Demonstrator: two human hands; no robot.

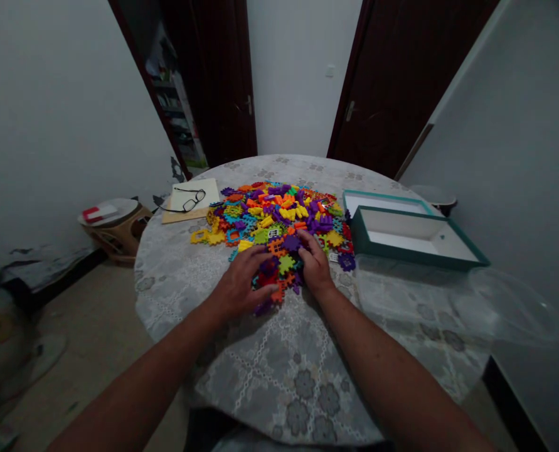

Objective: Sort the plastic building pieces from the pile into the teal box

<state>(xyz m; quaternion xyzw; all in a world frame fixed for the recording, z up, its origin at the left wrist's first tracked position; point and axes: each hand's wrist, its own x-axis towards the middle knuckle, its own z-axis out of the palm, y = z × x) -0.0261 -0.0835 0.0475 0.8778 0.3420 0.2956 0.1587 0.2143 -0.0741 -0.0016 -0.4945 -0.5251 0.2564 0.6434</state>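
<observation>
A cluster of interlocking gear-edged building plates in orange, purple, red and green lies at the near side of the table, with a green plate [287, 264] near its middle. My left hand [241, 280] is at the cluster's left side, its thumb and fingers spread apart around a red plate [268, 276]. On the other side, my right hand [315, 265] has its thumb and forefinger at the edge of a purple gear-shaped building plate [292, 243]. The right hand's other fingers are partly hidden. Beyond both hands rises a heap of loose plastic building pieces [283, 212].
Eyeglasses [191, 202] rest on a notebook [207, 187] at the left. To the right are a green-edged open box [415, 254], a second box part [385, 199] behind it, and clear plastic containers [401, 285]. A patterned cloth [288, 358] covers the round table.
</observation>
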